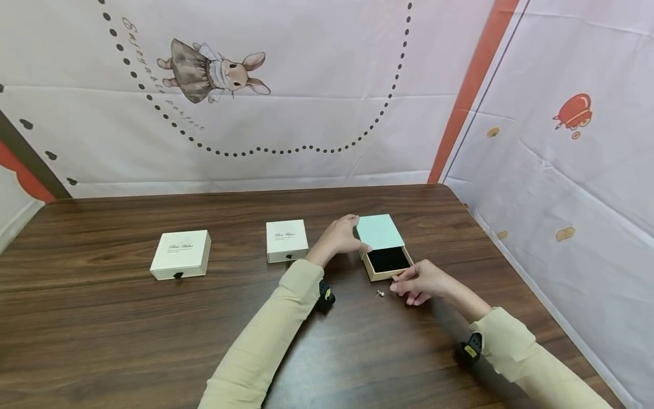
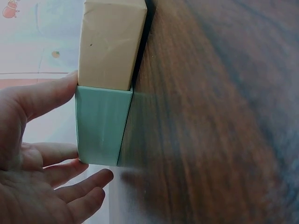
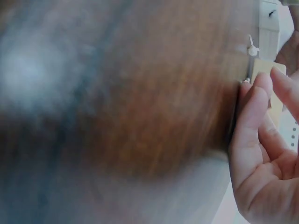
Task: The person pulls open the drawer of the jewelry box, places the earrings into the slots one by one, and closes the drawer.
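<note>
A mint-green jewelry box [image 1: 378, 231] lies on the table with its beige drawer [image 1: 380, 274] pulled part way out toward the person, showing a black lining [image 1: 389, 259]. My left hand [image 1: 339, 236] grips the mint sleeve [image 2: 103, 126], thumb near the seam with the drawer and fingers at the back corner. At the middle of the drawer's front, my right hand [image 1: 421, 282] has thumb and forefinger brought together, with the other fingers curled; its fingertips hide any pull tab there. A pair of small earrings [image 1: 380, 293] lies just left of these fingertips.
Two white gift boxes with black pull tabs stand closed to the left: one box [image 1: 286, 241] near my left forearm, another box [image 1: 181, 254] farther off. A printed cloth [image 1: 317, 68] hangs behind the wooden table [image 1: 102, 341].
</note>
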